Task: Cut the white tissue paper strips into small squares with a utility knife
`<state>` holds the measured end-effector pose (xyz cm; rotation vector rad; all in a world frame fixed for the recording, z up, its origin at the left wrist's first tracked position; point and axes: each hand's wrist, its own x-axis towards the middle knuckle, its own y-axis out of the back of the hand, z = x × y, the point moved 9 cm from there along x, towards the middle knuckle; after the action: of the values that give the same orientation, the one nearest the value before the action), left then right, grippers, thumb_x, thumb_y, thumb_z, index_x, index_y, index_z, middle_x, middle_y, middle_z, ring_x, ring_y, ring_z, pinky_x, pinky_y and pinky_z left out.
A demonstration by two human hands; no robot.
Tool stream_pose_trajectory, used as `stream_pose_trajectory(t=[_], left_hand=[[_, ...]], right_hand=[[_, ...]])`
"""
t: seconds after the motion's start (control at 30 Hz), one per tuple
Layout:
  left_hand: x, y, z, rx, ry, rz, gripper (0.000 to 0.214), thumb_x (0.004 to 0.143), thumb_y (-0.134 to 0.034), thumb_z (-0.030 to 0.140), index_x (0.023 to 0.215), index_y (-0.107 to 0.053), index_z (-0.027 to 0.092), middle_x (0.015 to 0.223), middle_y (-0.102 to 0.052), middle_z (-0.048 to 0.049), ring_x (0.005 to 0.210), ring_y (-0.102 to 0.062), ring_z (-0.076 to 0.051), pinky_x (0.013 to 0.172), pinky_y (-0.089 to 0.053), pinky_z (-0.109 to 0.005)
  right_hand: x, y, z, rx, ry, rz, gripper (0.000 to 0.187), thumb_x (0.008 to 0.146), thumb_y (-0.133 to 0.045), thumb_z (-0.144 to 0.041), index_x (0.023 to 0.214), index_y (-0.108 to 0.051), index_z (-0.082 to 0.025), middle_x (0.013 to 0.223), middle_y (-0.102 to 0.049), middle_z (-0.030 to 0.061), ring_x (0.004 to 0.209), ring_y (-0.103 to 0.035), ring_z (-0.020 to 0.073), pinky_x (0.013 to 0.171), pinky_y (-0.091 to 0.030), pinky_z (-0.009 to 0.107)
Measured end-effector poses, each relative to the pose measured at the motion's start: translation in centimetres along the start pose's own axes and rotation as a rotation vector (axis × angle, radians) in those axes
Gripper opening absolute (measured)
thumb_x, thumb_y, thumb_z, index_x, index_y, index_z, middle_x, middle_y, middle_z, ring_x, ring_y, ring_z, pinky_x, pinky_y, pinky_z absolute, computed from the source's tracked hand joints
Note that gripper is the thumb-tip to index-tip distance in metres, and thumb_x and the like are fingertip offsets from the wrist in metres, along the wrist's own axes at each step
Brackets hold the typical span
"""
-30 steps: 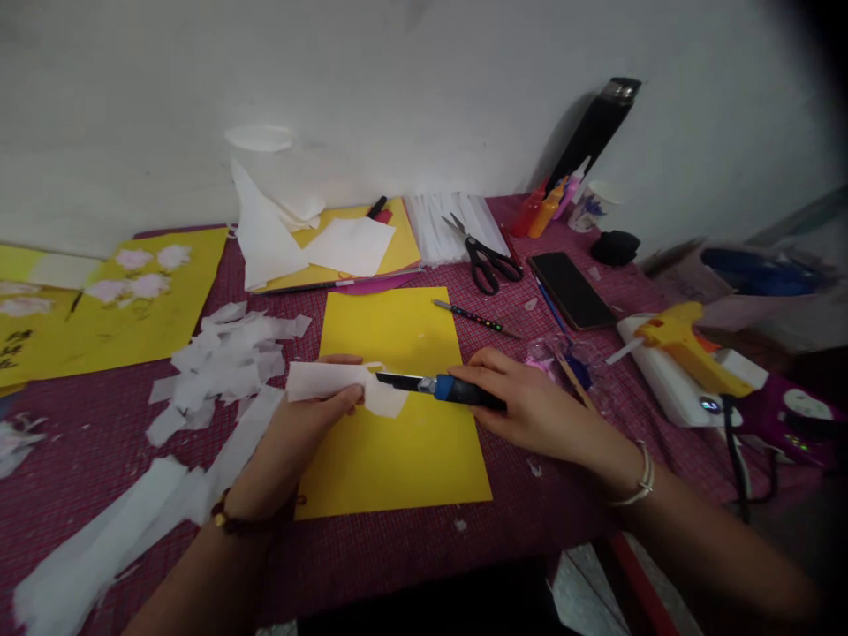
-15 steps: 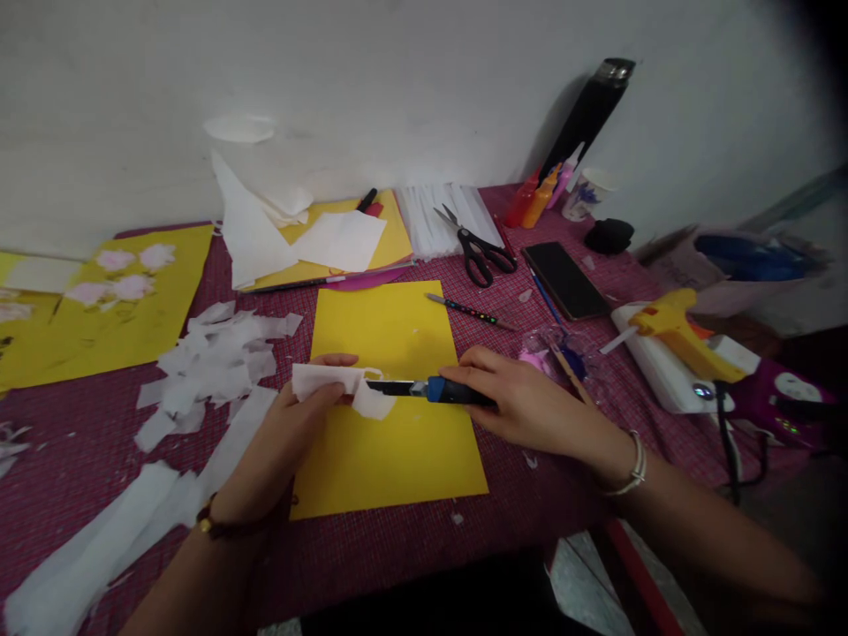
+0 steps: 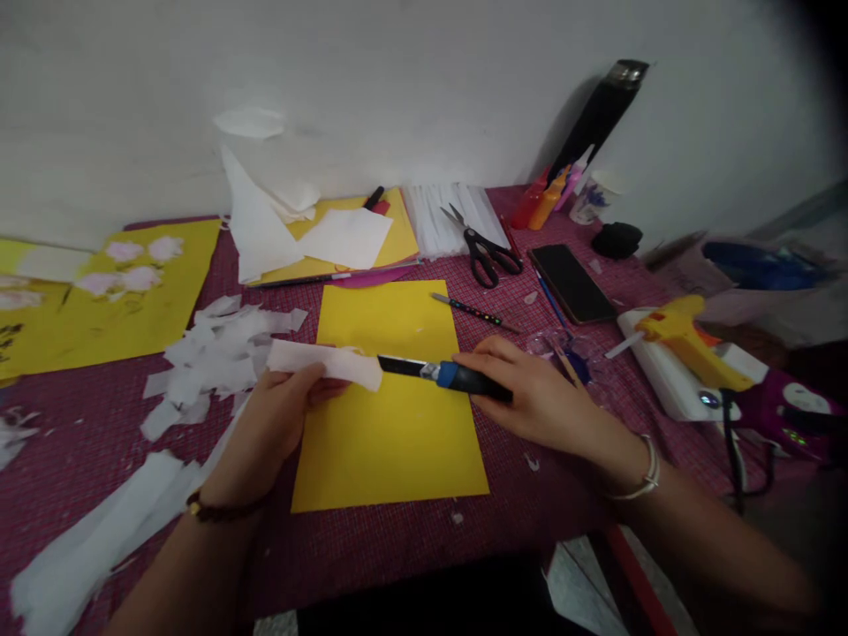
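Over a yellow sheet (image 3: 390, 450), my left hand (image 3: 284, 415) pinches a strip of white paper (image 3: 351, 365) between thumb and fingers. The strip points right, its free end slightly bent down. My right hand (image 3: 530, 389) is wrapped round the dark blue handle of a utility knife (image 3: 457, 377). Its blade is out and points left, with the tip close to the strip's free end; whether they touch I cannot tell. A pile of cut white paper pieces (image 3: 218, 353) lies left of the sheet, and longer white strips (image 3: 99, 539) lie nearer me.
Behind the yellow sheet are a dotted pen (image 3: 473, 311), scissors (image 3: 487, 252) and a stack of white strips (image 3: 450, 216). To the right lie a phone (image 3: 573, 283) and a yellow glue gun (image 3: 695, 344). A yellow sheet with pink paper flowers (image 3: 142, 280) is at the left.
The white strip, folded at its end against the blade before, now stretches out straighter. My left hand has shifted left and up, my right hand slightly right with the knife, parting blade and strip.
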<state>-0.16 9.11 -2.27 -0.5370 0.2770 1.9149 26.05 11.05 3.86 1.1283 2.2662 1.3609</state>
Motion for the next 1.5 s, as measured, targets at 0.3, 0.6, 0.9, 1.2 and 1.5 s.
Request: stream_pose_trajectory(t=[0.3,0.6,0.9,1.2,1.5], left_hand=[[0.5,-1.2,-1.1,-0.327,0.019,-0.052,0.016,0.076,-0.059,0.003,0.064,-0.065,0.010,0.064,-0.072,-0.0076,0.060,-0.069,-0.016,0.066,-0.059,-0.026],[-0.8,-2.6,-1.9,-0.247,0.031,-0.075,0.008,0.074,-0.062,0.010,0.069,-0.068,0.013,0.064,-0.069,-0.0036,0.059,-0.065,-0.013,0.065,-0.055,-0.024],[-0.4,-2.9,-2.6,-0.311,0.000,-0.145,0.009,0.070,-0.068,0.018,0.064,-0.062,0.015,0.062,-0.064,-0.0006,0.056,-0.060,-0.011,0.059,-0.051,-0.022],[-0.4,-2.8,-3.0,-0.336,0.029,-0.123,0.007,0.071,-0.068,0.016,0.077,-0.066,0.012,0.075,-0.071,-0.0065,0.067,-0.068,-0.015,0.073,-0.057,-0.027],[-1.2,-3.1,-1.8,-0.363,0.000,-0.129,0.007,0.075,-0.063,0.013,0.075,-0.065,0.006,0.077,-0.074,-0.0174,0.073,-0.072,-0.023,0.084,-0.057,-0.038]], right_hand=[[0.1,-3.5,-0.7,0.122,0.027,-0.076,0.052,0.084,-0.055,-0.010,0.134,-0.050,-0.023,0.116,-0.055,0.0093,0.103,-0.059,0.0208,0.090,-0.052,0.035],[0.1,-4.2,-0.5,0.112,-0.031,-0.089,0.053,0.082,-0.055,-0.010,0.133,-0.051,-0.021,0.118,-0.055,0.0087,0.102,-0.060,0.0207,0.093,-0.052,0.036],[0.2,-4.3,-0.9,0.127,-0.021,-0.102,0.051,0.084,-0.054,-0.009,0.133,-0.050,-0.023,0.119,-0.055,0.0085,0.105,-0.060,0.0197,0.095,-0.051,0.036],[0.4,-4.3,-0.8,0.126,-0.048,-0.080,0.045,0.085,-0.053,-0.012,0.130,-0.053,-0.020,0.115,-0.057,0.0099,0.102,-0.061,0.0207,0.091,-0.053,0.038],[0.4,-3.6,0.2,0.124,-0.103,0.024,0.050,0.080,-0.055,-0.010,0.128,-0.052,-0.025,0.115,-0.057,0.0084,0.107,-0.059,0.0234,0.094,-0.051,0.044]])
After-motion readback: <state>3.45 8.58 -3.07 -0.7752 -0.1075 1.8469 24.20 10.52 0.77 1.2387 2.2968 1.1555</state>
